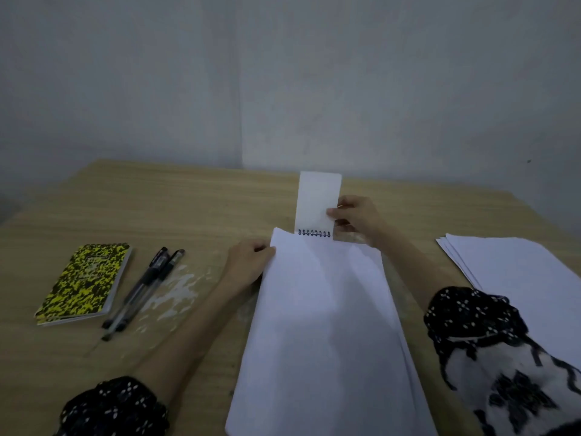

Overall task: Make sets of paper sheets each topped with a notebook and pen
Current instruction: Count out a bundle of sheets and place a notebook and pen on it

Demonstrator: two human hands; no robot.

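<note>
My right hand [355, 220] pinched the right edge of the white spiral notebook [318, 201], thumb on its face, fingers behind it. It stood just past the far end of the paper sheets [323, 325] in front of me, its wire binding at the bottom, touching or just above the sheets' far edge — I couldn't tell which. Its long axis ran away from me toward the wall [283, 89], in line with the sheets. My left hand [248, 262] gripped the sheets' far left corner, fingers curled round the edge.

No set looked finished to me. This one had paper gathered but no notebook lying flat on it, and no pen. Left of me on the table [188, 199] lay the yellow-and-black notebook [85, 281] and two black pens [144, 287] side by side, tips angled toward me — untouched. A second stack of paper [518, 265] waited at my right.
</note>
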